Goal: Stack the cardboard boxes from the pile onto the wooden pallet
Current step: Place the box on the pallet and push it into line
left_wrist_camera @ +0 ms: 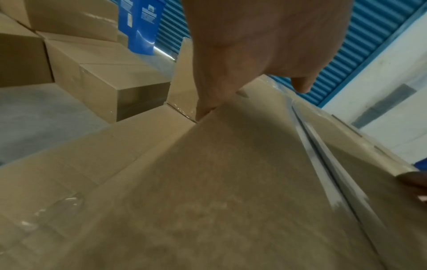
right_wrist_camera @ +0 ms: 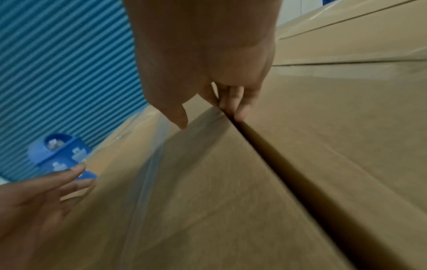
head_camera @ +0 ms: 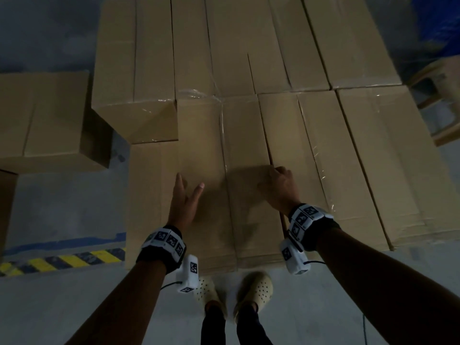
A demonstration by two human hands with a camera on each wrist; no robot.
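At centre frame I see my left hand (head_camera: 185, 204) lying flat, grip apart, on the taped cardboard box (head_camera: 224, 175), while my right hand (head_camera: 280, 189) hooks fingers (right_wrist_camera: 231, 98) over its right edge.

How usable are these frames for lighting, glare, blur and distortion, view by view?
Head view: dim, corners darkened, box edges bowed by the wide lens, tape glinting, shoes smeared. Left wrist view: brighter; left hand looms large, near cardboard soft and grainy. Right wrist view: motion-blurred box top, right hand oversized, seam in deep shadow.
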